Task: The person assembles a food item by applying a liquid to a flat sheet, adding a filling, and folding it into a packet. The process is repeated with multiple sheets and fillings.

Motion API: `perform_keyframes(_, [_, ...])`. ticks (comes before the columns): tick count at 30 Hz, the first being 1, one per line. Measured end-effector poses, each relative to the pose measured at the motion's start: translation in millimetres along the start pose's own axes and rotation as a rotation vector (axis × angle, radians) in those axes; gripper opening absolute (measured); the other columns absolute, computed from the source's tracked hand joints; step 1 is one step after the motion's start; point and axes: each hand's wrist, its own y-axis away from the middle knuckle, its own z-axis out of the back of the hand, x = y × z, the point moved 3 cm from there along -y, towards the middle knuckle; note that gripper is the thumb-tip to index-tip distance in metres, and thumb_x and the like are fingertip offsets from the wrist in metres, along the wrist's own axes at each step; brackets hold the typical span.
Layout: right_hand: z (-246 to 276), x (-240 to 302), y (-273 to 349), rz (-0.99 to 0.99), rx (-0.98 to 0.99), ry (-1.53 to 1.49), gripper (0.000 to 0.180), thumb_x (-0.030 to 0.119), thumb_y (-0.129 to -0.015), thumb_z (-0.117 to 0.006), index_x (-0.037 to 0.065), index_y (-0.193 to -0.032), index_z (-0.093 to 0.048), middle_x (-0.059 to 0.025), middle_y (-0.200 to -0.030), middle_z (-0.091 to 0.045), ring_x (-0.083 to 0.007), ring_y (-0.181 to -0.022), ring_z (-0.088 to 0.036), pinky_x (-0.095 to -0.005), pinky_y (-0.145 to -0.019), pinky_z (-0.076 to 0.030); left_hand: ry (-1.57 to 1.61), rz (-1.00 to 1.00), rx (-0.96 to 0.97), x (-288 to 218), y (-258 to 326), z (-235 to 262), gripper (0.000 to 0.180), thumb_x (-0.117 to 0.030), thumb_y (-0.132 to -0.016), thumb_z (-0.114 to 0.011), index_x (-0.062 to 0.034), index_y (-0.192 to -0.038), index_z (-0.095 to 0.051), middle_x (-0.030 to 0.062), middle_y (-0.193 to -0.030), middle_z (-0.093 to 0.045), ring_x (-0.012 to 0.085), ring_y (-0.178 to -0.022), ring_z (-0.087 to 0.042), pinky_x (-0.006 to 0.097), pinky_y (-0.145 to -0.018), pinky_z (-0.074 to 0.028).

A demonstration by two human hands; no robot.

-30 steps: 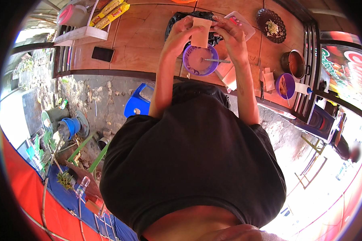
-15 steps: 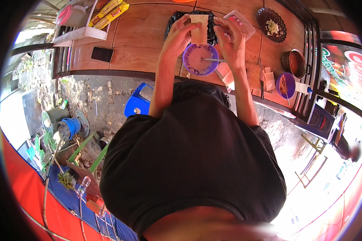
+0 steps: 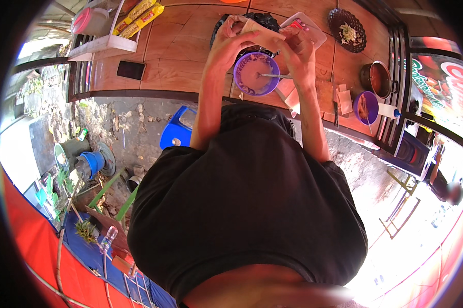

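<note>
Over the table, both hands hold a tan rectangular sheet [image 3: 264,37], flat and thin-looking; its material I cannot tell. My left hand [image 3: 228,43] pinches its left side, with the thumb across the near face. At its lower right corner, my right hand [image 3: 300,52] grips it, fingers bent. Just below the sheet stands a purple bowl [image 3: 257,94] of pale, thick liquid, with a spoon [image 3: 276,76] leaning on its right rim. A black plastic bag [image 3: 268,19] lies behind the hands, partly covered by them.
Right of my hands are a white tray [image 3: 320,37], a dark plate [image 3: 335,19] of shredded food, a pot [image 3: 371,88], another purple bowl [image 3: 362,116], a knife [image 3: 335,109] and more tan sheets [image 3: 344,99]. A phone [image 3: 131,70] lies left. A blue plastic stool [image 3: 174,132] stands below.
The sheet has turned from upright to slanting down to the right. My right hand has come in from beside it and taken hold of its right end.
</note>
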Motion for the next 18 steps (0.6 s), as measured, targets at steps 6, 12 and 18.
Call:
perform_keyframes(6, [7, 3, -23, 0.060, 0.073, 0.048, 0.024, 0.010, -0.094, -0.070, -0.003, -0.115, -0.074, -0.0045, -0.101, -0.075, -0.0087, -0.088, -0.066, -0.0249, -0.082, -0.053, -0.137, 0.176, 0.124, 0, 7, -9, 0.024, -0.014, -0.095, -0.075, -0.0042, -0.116, -0.069, 0.0012, -0.107, -0.068, 0.0114, -0.100, -0.065, 0.030, -0.083, -0.056])
perform_keyframes(12, [4, -17, -28, -0.028, 0.198, 0.063, 0.025, 0.014, -0.098, -0.067, 0.000, -0.117, -0.075, -0.0064, -0.097, -0.075, -0.0133, -0.086, -0.068, -0.0278, -0.081, -0.054, -0.439, 0.247, 0.157, 15, 7, 3, 0.029, -0.024, -0.096, -0.074, -0.0052, -0.118, -0.069, 0.0020, -0.108, -0.068, 0.0108, -0.103, -0.064, 0.030, -0.088, -0.055])
perform_keyframes(18, [15, -58, 12, 0.112, 0.287, 0.806, 0.033, 0.023, -0.089, -0.076, 0.010, -0.119, -0.074, -0.0172, -0.105, -0.071, -0.0295, -0.093, -0.069, -0.0402, -0.079, -0.055, -0.498, 0.181, -0.168, 11, 8, 53, 0.033, -0.027, -0.096, -0.075, -0.0047, -0.118, -0.064, 0.0021, -0.098, -0.070, 0.0085, -0.087, -0.067, 0.027, -0.072, -0.056])
